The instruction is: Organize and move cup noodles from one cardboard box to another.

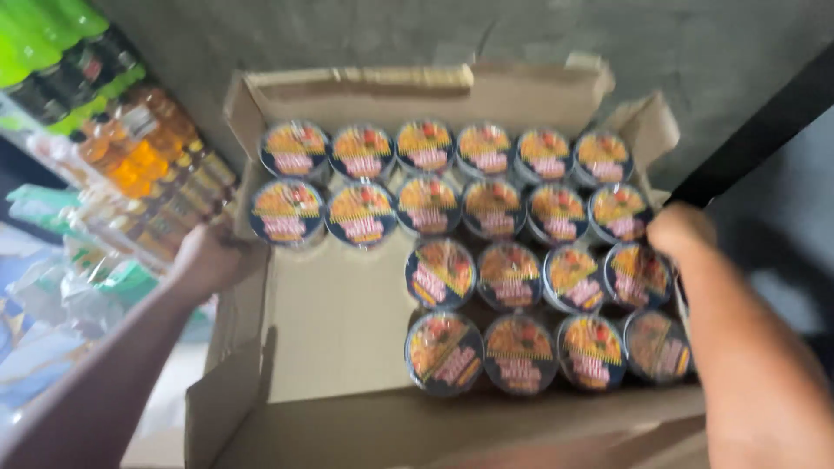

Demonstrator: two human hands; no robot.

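From the head camera, a big open cardboard box (330,339) sits below the person, its flaps folded out, and both hands grip it at the sides. The left hand (208,256) holds the left wall with its fingers closed over the edge; the right hand (682,230) is curled over the right wall, fingers clamped on the rim. Inside stand rows of round noodle cups (512,260), lids up, filling the far rows and the right half, while the near left of the box floor is bare. The step in hand looks like holding or shifting the box; any next move would call for an even grip on both walls so the cups stay upright. The box rests by a grey wall (365,35); shelves of drink bottles (130,139) stand at left, blurred.
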